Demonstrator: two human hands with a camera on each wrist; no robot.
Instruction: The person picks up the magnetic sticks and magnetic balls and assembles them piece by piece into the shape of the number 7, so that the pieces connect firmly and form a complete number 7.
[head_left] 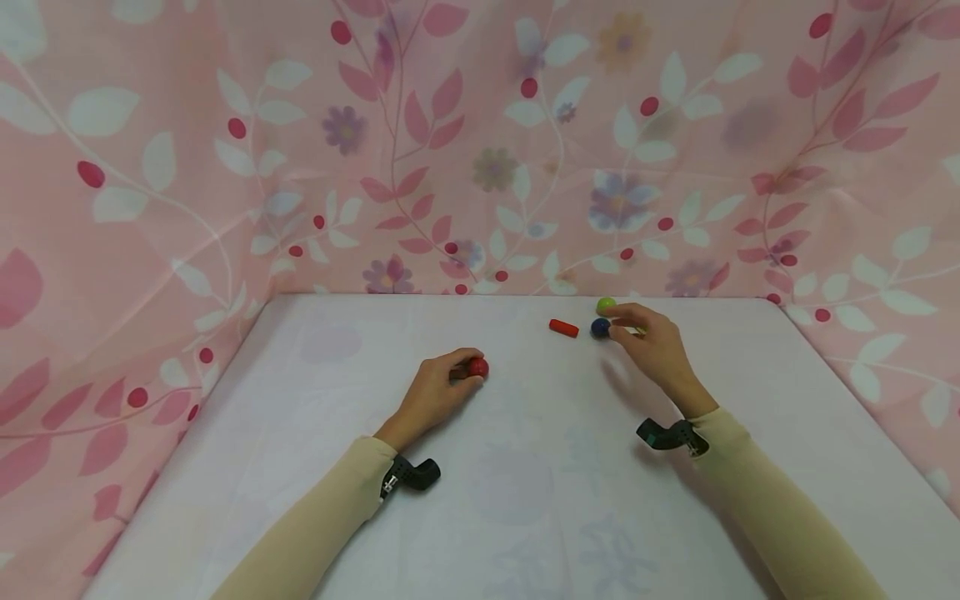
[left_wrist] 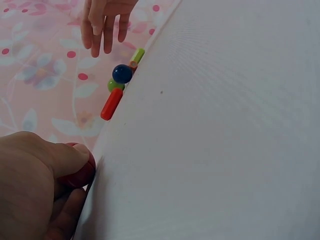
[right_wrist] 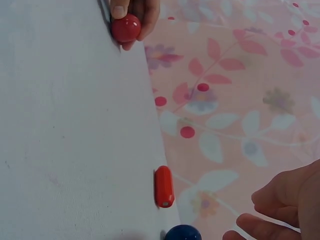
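My left hand (head_left: 438,390) holds a red ball (head_left: 478,367) between thumb and fingers, low over the table. In the right wrist view the same red ball (right_wrist: 126,28) shows at the left hand's fingertips. My right hand (head_left: 654,350) hovers above the far part of the table, its fingers spread loosely with nothing between them. Near its fingertips lie a dark blue ball (head_left: 601,327) and a green ball (head_left: 607,306). A short red-orange stick (head_left: 564,328) lies just left of the blue ball. Beyond the balls, the left wrist view shows a light green stick (left_wrist: 138,55) beside a small orange piece (left_wrist: 133,64).
A white cloth with faint patterns covers the table (head_left: 517,500). Pink flowered fabric (head_left: 495,167) hangs behind the table and along its sides. A black wrist device (head_left: 408,475) is on the left sleeve, and another black wrist device (head_left: 672,436) is on the right.
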